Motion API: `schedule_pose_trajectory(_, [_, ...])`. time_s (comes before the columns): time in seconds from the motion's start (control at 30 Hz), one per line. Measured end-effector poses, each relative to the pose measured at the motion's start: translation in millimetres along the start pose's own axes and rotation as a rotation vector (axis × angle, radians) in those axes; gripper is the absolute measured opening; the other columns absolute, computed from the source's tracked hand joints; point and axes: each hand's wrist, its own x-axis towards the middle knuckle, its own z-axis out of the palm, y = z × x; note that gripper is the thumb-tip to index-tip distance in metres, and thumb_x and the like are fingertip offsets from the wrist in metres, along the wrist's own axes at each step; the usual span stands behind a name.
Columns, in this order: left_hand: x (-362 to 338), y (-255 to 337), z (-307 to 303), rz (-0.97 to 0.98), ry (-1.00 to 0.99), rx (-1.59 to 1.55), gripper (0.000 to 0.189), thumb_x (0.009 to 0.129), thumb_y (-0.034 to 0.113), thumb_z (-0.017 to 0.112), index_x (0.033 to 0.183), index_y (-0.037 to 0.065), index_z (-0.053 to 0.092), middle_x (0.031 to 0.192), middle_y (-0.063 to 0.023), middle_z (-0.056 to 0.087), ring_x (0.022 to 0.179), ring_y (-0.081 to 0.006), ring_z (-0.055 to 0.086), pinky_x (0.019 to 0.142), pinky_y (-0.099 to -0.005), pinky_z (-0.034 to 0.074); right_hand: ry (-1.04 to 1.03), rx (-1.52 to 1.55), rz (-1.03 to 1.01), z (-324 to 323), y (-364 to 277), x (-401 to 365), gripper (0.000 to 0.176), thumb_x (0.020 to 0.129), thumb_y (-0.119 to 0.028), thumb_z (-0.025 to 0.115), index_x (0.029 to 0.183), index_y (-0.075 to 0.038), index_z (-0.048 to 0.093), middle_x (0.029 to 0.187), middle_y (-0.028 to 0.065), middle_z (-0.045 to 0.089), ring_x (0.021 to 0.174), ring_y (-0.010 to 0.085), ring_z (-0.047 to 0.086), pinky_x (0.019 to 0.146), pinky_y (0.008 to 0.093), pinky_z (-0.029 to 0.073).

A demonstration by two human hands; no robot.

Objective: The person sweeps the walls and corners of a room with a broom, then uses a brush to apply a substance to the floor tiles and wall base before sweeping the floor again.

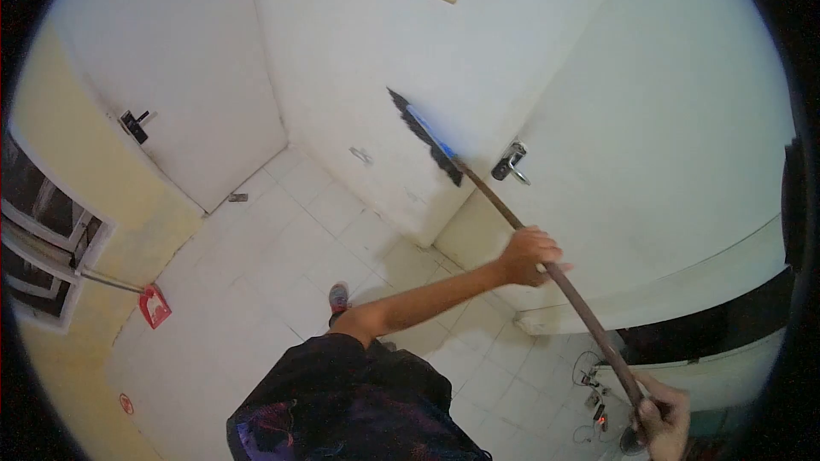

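"What's hard to see?"

"My right hand (664,417), at five o'clock, is cut off near the wrist. I can't tell whether the bristles (447,166) touch the white wall (342,60)."

"Where's the broom (588,316)?"

"In both hands: it slants from my right, through my left hand (530,258), its head towards eleven o'clock. The left fingers wrap the slim, round brown stick midway; the right ones curl round its lower end, partly hiding it."

"And the head?"

"A narrow, smooth blue strip (433,130), edged with shaggy, black, ragged bristles."
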Motion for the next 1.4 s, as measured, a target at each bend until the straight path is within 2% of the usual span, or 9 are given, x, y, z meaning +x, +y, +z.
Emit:
schedule_pose_trajectory(0.07, [-6.8, 17.1, 13.6, -0.040, -0.025, 0.002, 0.019, 0.068, 0.022, 0.074, 0.063, 0.014, 0.058, 0.059, -0.0001, 0.054, 0.061, -0.0230, 0.054, 0.063, -0.0382, 0.042, -0.078, -0.048, -0.105, -26.1, 39.6, -19.2, 0.041, 0.093, -0.023, 0.053, 0.129, -0.003, 0.052, 0.062, -0.0037, 0.049, 0.050, 0.0047, 0.038, 0.045, 0.0223, 0.028])
schedule_pose_trajectory(0.2, [-107.4, -70.8, 91.0, -0.104, -0.117, -0.041, 0.023, 0.054, 0.014, 0.072, 0.075, 0.017, 0.065, 0.068, -0.0024, 0.060, 0.070, -0.0254, 0.057, 0.065, -0.0379, 0.043, -0.091, -0.189, -0.129, 33.1, 108.5, 67.1, 0.032, 0.085, -0.005, 0.052, 0.114, 0.002, 0.062, 0.056, -0.0008, 0.047, 0.049, 0.0076, 0.042, 0.045, 0.0242, 0.036])
schedule_pose_trajectory(0.37, [-212.1, -188.1, 40.7, -0.414, -0.472, 0.151, 0.018, 0.083, 0.022, 0.061, 0.091, 0.007, 0.066, 0.083, -0.0126, 0.062, 0.084, -0.0323, 0.057, 0.075, -0.0427, 0.044, -0.144, -0.071, -0.400, 189.4, 171.9, 211.9, 0.034, 0.084, -0.007, 0.055, 0.118, -0.006, 0.063, 0.057, -0.0041, 0.048, 0.047, 0.0047, 0.041, 0.040, 0.0242, 0.033])
schedule_pose_trajectory(0.47, [-179.7, -205.2, -14.8, -0.383, -0.555, 0.455, 0.017, 0.087, 0.021, 0.056, 0.092, 0.007, 0.065, 0.081, -0.0130, 0.060, 0.083, -0.0317, 0.056, 0.074, -0.0431, 0.045, -0.194, 0.020, -0.378, 180.5, 139.3, 210.5, 0.035, 0.085, -0.008, 0.054, 0.120, -0.008, 0.062, 0.059, -0.0042, 0.050, 0.047, 0.0047, 0.041, 0.039, 0.0234, 0.034])
schedule_pose_trajectory(0.57, [-57.4, -157.2, -54.6, 0.024, -0.178, 0.455, 0.008, 0.079, 0.016, 0.063, 0.081, 0.008, 0.061, 0.073, -0.0121, 0.057, 0.075, -0.0308, 0.056, 0.070, -0.0434, 0.043, -0.236, 0.271, -0.175, 90.6, 84.4, 152.9, 0.036, 0.084, -0.009, 0.057, 0.119, -0.011, 0.063, 0.063, -0.0036, 0.052, 0.051, 0.0075, 0.045, 0.046, 0.0242, 0.038])
schedule_pose_trajectory(0.73, [88.9, -37.6, -75.4, 0.278, -0.089, 0.281, 0.005, 0.071, 0.013, 0.065, 0.074, 0.013, 0.061, 0.065, -0.0047, 0.055, 0.066, -0.0278, 0.053, 0.059, -0.0403, 0.040, -0.001, 0.350, -0.413, -10.3, 69.8, 74.0, 0.044, 0.083, -0.018, 0.062, 0.120, 0.006, 0.056, 0.052, 0.0025, 0.048, 0.036, 0.0089, 0.039, 0.034, 0.0236, 0.030])
schedule_pose_trajectory(1.07, [8.0, -37.5, 38.6, 0.193, -0.111, -0.041, 0.018, 0.052, 0.019, 0.063, 0.061, 0.011, 0.050, 0.060, -0.0070, 0.052, 0.059, -0.0313, 0.055, 0.053, -0.0433, 0.043, -0.067, 0.047, -0.087, -25.3, 61.2, 16.2, 0.046, 0.092, -0.030, 0.056, 0.127, 0.000, 0.053, 0.061, -0.0030, 0.049, 0.048, 0.0046, 0.038, 0.043, 0.0216, 0.028])
schedule_pose_trajectory(1.27, [92.3, 88.7, 10.8, 0.304, -0.165, -0.022, 0.021, 0.052, 0.023, 0.063, 0.062, 0.012, 0.048, 0.061, -0.0045, 0.052, 0.060, -0.0264, 0.056, 0.053, -0.0407, 0.043, 0.183, 0.129, -0.189, -61.2, 64.8, -105.3, 0.049, 0.091, -0.035, 0.056, 0.123, 0.002, 0.056, 0.062, -0.0025, 0.051, 0.046, 0.0050, 0.039, 0.041, 0.0198, 0.028])
schedule_pose_trajectory(1.4, [59.3, 26.5, -50.6, 0.337, -0.170, -0.034, 0.022, 0.048, 0.023, 0.065, 0.061, 0.014, 0.050, 0.058, -0.0030, 0.050, 0.060, -0.0251, 0.056, 0.053, -0.0380, 0.044, 0.158, 0.075, -0.085, 7.8, 38.0, -83.0, 0.052, 0.091, -0.035, 0.058, 0.124, 0.006, 0.053, 0.060, -0.0029, 0.049, 0.048, 0.0049, 0.040, 0.042, 0.0214, 0.028])
